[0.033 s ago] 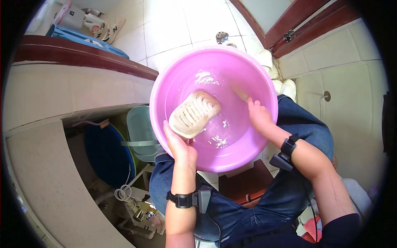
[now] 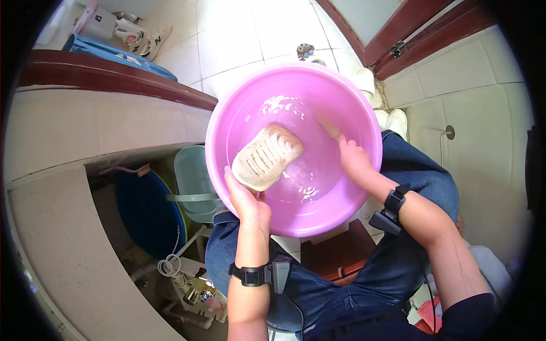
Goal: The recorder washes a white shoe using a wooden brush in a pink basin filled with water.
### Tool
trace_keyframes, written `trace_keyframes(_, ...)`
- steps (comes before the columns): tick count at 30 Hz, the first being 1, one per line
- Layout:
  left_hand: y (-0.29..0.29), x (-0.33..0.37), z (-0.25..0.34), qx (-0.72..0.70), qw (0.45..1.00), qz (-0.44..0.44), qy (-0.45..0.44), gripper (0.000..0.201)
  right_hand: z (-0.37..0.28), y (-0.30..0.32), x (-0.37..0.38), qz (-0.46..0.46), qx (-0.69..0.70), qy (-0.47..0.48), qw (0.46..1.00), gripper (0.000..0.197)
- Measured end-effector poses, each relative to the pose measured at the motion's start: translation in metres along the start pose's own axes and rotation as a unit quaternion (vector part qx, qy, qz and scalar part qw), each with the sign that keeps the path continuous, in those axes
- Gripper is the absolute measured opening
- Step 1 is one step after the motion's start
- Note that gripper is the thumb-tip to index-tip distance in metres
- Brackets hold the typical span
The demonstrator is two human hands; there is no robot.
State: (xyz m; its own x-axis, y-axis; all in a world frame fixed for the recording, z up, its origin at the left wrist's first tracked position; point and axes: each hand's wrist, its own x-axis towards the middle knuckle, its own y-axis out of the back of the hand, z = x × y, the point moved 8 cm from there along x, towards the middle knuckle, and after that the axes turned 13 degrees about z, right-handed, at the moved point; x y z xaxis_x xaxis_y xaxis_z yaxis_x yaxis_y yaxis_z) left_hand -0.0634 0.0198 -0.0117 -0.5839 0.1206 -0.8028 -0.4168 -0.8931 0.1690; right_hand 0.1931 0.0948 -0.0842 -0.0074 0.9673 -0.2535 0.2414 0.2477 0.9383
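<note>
Thumb above and fingertips curled beneath, the left hand (image 2: 250, 207) grips the near end of a cream-coloured, ridged-soled shoe (image 2: 263, 162), its grooves turned upward. The hold apparently keeps the sole exposed and steady while leaving most of its surface uncovered. Opposite, the right hand (image 2: 357, 159) has its fingers closed around the near end of a pale, slim, brush-like tool (image 2: 330, 126), whose far end blurs toward the water (image 2: 318, 170); its exact shape cannot be made out. The tool and the shoe are apart, with a stretch of water between them.

Both are inside a wide, round, pink-purple plastic basin (image 2: 296, 232), the shoe toward its left side, the tool toward its right. The water is clear enough to show the basin's pink floor, and bright glints break its surface. The basin sits close against the person's blue denim trousers (image 2: 418, 170), a position that seems to put both forearms within easy reach; what carries its weight is hidden.

Just beyond its left rim stands a pale blue-green plastic tub (image 2: 190, 162), beside a dark-blue, round-faced object (image 2: 145, 207) in the shadowed recess. What either holds cannot be told.
</note>
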Motion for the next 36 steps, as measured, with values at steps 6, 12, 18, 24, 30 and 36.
trace_keyframes(6, -0.004, 0.004, -0.004, -0.002, 1.0, -0.011, 0.018, 0.044, -0.035, 0.003, -0.001, -0.073, 0.308, -0.005, 0.948, 0.045)
trace_keyframes(12, -0.017, 0.003, -0.001, -0.071, 0.994, -0.088, 0.004, 0.04, -0.076, 0.061, -0.008, -0.03, 0.415, 0.039, 0.909, 0.045)
trace_keyframes(18, -0.023, 0.003, -0.004, -0.107, 0.99, -0.089, -0.008, 0.041, -0.121, 0.093, -0.054, -0.023, 0.364, 0.259, 0.894, 0.053)
trace_keyframes(24, -0.018, 0.011, -0.002, -0.068, 0.992, -0.088, -0.058, 0.038, -0.072, 0.044, -0.017, -0.038, 0.334, 0.103, 0.936, 0.049)
trace_keyframes(30, -0.012, 0.012, 0.006, -0.079, 0.992, -0.062, -0.081, 0.041, -0.105, 0.078, -0.053, -0.038, 0.419, 0.189, 0.887, 0.044)
trace_keyframes(36, -0.016, 0.01, 0.006, -0.086, 0.992, -0.071, -0.067, 0.044, -0.078, 0.043, -0.028, -0.057, 0.374, 0.11, 0.919, 0.048)
